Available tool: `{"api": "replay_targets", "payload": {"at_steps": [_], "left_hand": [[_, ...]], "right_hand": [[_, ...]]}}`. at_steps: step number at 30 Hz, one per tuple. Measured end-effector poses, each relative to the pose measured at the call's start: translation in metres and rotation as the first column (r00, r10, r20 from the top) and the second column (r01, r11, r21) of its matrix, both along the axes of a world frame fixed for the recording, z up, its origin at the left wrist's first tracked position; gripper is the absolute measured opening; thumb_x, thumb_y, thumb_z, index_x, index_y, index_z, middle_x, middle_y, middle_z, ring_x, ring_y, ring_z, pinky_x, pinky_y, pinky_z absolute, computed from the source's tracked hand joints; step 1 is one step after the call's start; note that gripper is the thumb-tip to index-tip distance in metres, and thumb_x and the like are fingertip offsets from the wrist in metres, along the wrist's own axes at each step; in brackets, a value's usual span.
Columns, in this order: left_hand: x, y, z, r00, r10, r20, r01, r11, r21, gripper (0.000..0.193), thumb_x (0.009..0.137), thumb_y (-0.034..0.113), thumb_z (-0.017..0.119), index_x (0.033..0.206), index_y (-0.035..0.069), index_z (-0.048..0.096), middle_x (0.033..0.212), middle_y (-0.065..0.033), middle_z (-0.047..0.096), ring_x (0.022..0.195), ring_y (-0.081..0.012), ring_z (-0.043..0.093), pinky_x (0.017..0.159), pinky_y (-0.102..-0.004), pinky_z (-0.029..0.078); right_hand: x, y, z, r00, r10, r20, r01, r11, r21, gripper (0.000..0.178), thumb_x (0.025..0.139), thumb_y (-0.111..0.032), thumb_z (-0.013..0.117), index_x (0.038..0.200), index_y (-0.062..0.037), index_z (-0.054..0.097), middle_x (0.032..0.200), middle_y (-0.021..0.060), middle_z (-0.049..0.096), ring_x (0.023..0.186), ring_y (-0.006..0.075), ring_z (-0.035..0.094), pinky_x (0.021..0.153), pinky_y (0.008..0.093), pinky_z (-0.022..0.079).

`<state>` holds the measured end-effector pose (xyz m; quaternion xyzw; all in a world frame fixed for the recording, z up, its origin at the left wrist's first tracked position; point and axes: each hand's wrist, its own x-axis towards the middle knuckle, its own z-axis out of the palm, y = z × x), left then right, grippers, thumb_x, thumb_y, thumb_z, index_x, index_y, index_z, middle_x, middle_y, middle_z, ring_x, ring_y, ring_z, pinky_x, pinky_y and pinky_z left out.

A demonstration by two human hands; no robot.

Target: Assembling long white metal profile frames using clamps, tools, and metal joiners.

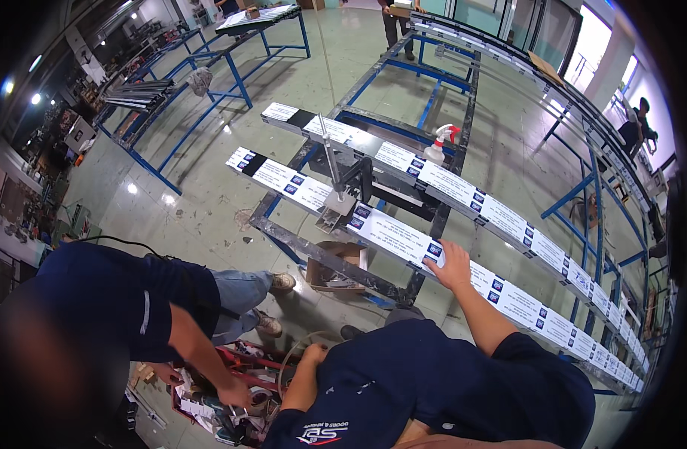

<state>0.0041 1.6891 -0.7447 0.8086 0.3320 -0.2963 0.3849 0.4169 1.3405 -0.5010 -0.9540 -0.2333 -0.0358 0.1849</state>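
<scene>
My right hand [453,267] lies over the near long profile [388,233], which is covered in white printed film. Its fingers curl over the far edge and the thumb lies along the top. My left hand [313,353] is down by my waist, its fingers mostly hidden against my dark blue shirt. To the left of my right hand, a metal device with an upright rod [332,161] and a black bracket [358,183] sits at a gap in the film of the near profile. A second film-covered profile [448,179] runs alongside, farther off. Both rest on a dark steel frame [336,262].
A co-worker [134,314] bends at the left, one hand over a red crate of tools [239,408]. A spray bottle [435,146] stands behind the far profile. Below the frame is a cardboard box [332,277]. Blue-legged racks [239,71] stand farther back; other people are in the distance.
</scene>
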Motion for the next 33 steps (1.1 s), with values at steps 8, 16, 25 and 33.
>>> {"api": "replay_targets", "payload": {"at_steps": [8,16,25,33], "left_hand": [[0.0,-0.003,0.011,1.0,0.007,-0.001,-0.007,1.0,-0.001,0.059,0.089,0.05,0.078,0.129,0.008,0.082,0.13,-0.026,0.078,0.128,-0.0402,0.072,0.112,-0.0455,0.055],[-0.001,-0.001,0.006,1.0,-0.011,0.015,0.011,1.0,-0.004,0.054,0.092,0.049,0.075,0.125,0.008,0.083,0.129,-0.0255,0.078,0.126,-0.0412,0.072,0.11,-0.0473,0.056],[-0.013,-0.001,-0.01,0.982,-0.184,0.033,0.178,0.976,0.125,0.035,0.102,0.033,0.065,0.117,0.008,0.085,0.121,-0.0236,0.079,0.115,-0.045,0.075,0.1,-0.0534,0.059],[-0.005,-0.015,-0.044,0.999,0.044,0.025,-0.018,0.768,-0.641,0.072,0.117,0.064,0.043,0.163,0.01,0.058,0.16,-0.0089,0.064,0.145,-0.0229,0.057,0.123,-0.0391,0.042]], "right_hand": [[0.0,-0.001,-0.005,0.999,-0.004,0.034,0.002,0.999,0.032,0.08,0.092,-0.065,0.079,0.148,-0.0106,0.063,0.133,0.0139,0.067,0.131,0.0365,0.059,0.114,0.0502,0.042],[-0.003,-0.003,-0.002,1.0,-0.013,0.019,0.013,1.0,0.012,0.079,0.092,-0.064,0.078,0.149,-0.0105,0.062,0.135,0.0148,0.066,0.131,0.0368,0.059,0.114,0.0505,0.043],[0.0,-0.003,-0.024,0.999,0.029,0.032,-0.028,0.999,-0.028,0.081,0.092,-0.062,0.08,0.15,-0.0084,0.063,0.132,0.0174,0.069,0.128,0.0394,0.061,0.113,0.0514,0.045],[0.007,0.013,-0.038,0.995,0.09,0.038,-0.091,0.995,0.039,0.076,0.099,-0.055,0.078,0.15,-0.0007,0.063,0.14,0.0251,0.069,0.133,0.0455,0.063,0.114,0.0543,0.047]]}}
